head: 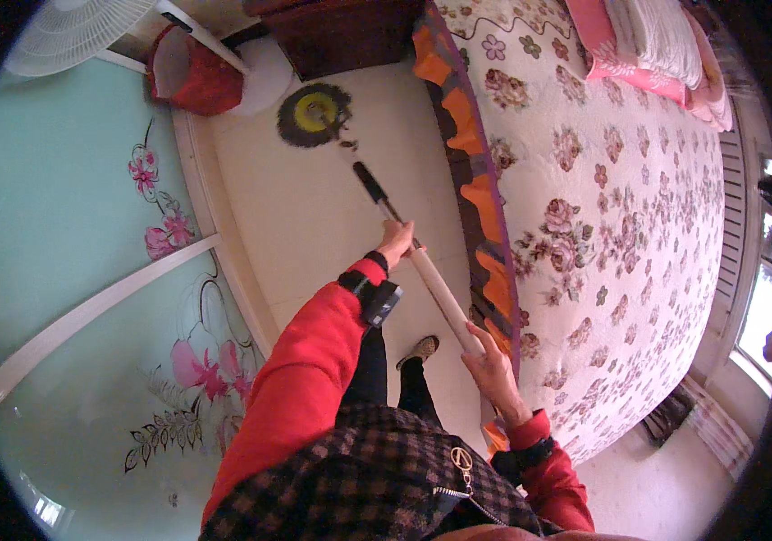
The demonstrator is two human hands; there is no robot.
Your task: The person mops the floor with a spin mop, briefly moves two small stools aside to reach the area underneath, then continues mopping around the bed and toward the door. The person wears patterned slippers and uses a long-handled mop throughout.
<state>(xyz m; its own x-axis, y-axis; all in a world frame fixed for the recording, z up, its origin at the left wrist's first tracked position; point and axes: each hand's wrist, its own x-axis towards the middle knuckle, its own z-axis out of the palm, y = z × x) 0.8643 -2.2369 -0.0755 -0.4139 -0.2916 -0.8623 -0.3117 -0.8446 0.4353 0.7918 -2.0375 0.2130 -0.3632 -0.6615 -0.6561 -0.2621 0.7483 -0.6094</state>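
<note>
A long mop handle (443,291) slants away from me across the pale floor. Its round mop head (316,113) has a yellow disc with a dark fringe and rests on the floor near the red bin. My left hand (397,242) grips the metal shaft just below a black sleeve (368,181). Closer to my body, my right hand (492,368) is wrapped around the pale lower part of the handle, beside the bed's edge. Black straps circle both wrists, and the left one carries a small dark device (382,304).
A bed (602,223) with a floral cover and an orange ruffle (484,213) borders the right. Glossy sliding panels (88,189) line the left. Ahead stand a red bin (213,84), a white fan (75,30) on its base, and a dark wooden cabinet (348,37).
</note>
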